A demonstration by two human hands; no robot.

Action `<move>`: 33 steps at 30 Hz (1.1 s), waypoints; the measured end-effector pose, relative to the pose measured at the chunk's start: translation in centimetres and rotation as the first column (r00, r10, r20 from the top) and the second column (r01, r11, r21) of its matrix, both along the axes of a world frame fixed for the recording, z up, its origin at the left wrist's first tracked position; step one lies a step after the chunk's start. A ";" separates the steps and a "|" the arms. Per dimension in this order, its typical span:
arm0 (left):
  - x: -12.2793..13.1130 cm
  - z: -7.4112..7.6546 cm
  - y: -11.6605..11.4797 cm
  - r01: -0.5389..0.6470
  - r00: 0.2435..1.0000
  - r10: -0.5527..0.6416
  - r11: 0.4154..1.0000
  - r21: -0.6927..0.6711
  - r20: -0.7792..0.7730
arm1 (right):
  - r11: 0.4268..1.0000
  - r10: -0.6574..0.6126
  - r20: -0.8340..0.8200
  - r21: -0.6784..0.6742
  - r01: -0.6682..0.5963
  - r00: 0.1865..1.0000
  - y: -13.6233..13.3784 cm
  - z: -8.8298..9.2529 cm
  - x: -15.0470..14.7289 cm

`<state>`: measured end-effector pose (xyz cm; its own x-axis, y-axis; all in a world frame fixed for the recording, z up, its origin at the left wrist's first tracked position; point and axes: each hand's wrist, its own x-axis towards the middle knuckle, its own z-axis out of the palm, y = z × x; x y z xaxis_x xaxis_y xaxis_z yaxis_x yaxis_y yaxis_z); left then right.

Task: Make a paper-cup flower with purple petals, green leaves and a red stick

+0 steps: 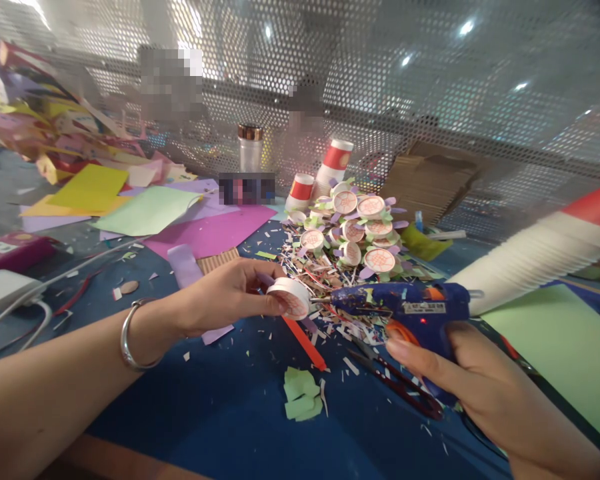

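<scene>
Pinched in my left hand [235, 293] is a small white round paper piece [291, 297] with red lines on its face and purple tabs at its edge. My right hand [460, 373] is wrapped round the grip of a blue glue gun [405, 303], whose metal nozzle touches or nearly touches the round piece's right edge. Behind them lies a heap of similar round pieces [353, 230] with green and purple tabs. A red strip [305, 343] rests under the held piece, and small green paper pieces [301, 395] lie nearer to me.
Dark-handled scissors [405, 387] lie below the glue gun. Stacked paper cups [540, 247] lean in from the right, beside green paper [560, 347]. Coloured sheets [145, 210], a jar [251, 150] and white cables are at the left and back. A perforated metal screen [370, 87] stands behind.
</scene>
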<state>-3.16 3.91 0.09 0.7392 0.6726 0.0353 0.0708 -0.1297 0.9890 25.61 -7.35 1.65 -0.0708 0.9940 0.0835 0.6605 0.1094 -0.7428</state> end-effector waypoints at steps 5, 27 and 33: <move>0.0 0.0 -0.1 0.003 1.000 -0.003 1.000 -0.014 0.018 | 1.000 0.003 0.033 -0.008 -0.003 0.999 0.1 -0.1 0.1; 0.0 0.2 -0.1 0.004 0.999 -0.003 1.000 -0.029 0.042 | 0.998 0.066 0.048 0.005 -0.066 0.997 0.0 0.2 0.1; -0.1 0.8 -0.3 -0.040 0.999 0.039 0.998 0.038 0.013 | 0.998 0.051 0.074 0.037 -0.054 0.996 0.1 0.3 0.0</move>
